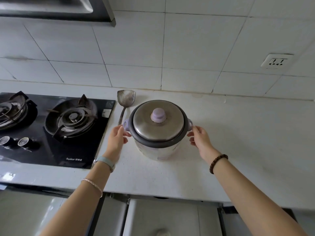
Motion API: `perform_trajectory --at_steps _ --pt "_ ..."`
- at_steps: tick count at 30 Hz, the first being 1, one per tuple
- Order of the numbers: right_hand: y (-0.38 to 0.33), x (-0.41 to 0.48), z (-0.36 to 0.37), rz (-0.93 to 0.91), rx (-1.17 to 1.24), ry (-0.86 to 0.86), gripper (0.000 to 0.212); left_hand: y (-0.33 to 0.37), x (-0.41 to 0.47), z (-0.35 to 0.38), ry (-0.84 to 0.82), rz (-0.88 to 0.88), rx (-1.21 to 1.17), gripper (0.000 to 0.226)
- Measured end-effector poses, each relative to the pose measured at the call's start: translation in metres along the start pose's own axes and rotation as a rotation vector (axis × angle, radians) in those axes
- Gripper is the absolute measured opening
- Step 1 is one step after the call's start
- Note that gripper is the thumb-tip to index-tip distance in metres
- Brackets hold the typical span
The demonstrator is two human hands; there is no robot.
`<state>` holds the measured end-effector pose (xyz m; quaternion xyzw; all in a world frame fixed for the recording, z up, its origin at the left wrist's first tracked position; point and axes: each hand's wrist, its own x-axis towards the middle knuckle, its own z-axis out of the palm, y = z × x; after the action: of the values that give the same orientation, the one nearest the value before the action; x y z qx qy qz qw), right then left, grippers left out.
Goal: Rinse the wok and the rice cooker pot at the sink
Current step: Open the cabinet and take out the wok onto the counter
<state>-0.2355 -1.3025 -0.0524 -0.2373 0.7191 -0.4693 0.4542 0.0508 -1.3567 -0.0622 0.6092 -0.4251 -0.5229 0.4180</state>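
Note:
A rice cooker [157,149] stands on the white counter [238,142]. It has a dark rim, two lilac side handles and a steel lid [158,128] with a lilac knob. My left hand [116,139] is at the left handle, fingers relaxed and touching it. My right hand [199,137] is at the right handle, fingertips just at it. Neither hand visibly grips. The inner pot is hidden under the lid. No wok and no sink are in view.
A metal spatula [126,99] lies on the counter just behind the cooker's left side. A black two-burner gas stove [56,123] fills the left. A wall socket [276,61] sits on the tiled wall at right. Cabinet doors [162,217] lie below the counter edge.

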Motion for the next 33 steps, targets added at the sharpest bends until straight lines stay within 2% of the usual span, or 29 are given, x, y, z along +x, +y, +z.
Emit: perform_trajectory --at_steps 7,10,16,20,25,33 --pt "0.022 -0.044 -0.03 -0.053 0.105 0.001 0.033 -0.021 -0.068 -0.021 0.113 0.02 -0.142 0.021" --pt "0.032 -0.074 -0.048 -0.061 0.196 -0.071 0.033 -0.035 -0.107 -0.027 0.12 0.036 -0.169 0.024" --pt "0.062 -0.149 -0.098 -0.116 0.219 -0.259 0.032 -0.067 -0.208 -0.018 0.11 0.073 -0.23 0.024" --pt "0.093 -0.19 -0.133 -0.118 0.211 -0.342 0.035 -0.094 -0.273 -0.005 0.103 0.06 -0.302 0.022" --pt "0.129 -0.222 -0.163 -0.093 0.16 -0.378 0.038 -0.132 -0.334 0.003 0.113 0.029 -0.27 0.023" --pt "0.193 -0.224 -0.172 -0.055 0.036 -0.372 0.036 -0.191 -0.36 0.009 0.129 -0.052 -0.231 0.024"
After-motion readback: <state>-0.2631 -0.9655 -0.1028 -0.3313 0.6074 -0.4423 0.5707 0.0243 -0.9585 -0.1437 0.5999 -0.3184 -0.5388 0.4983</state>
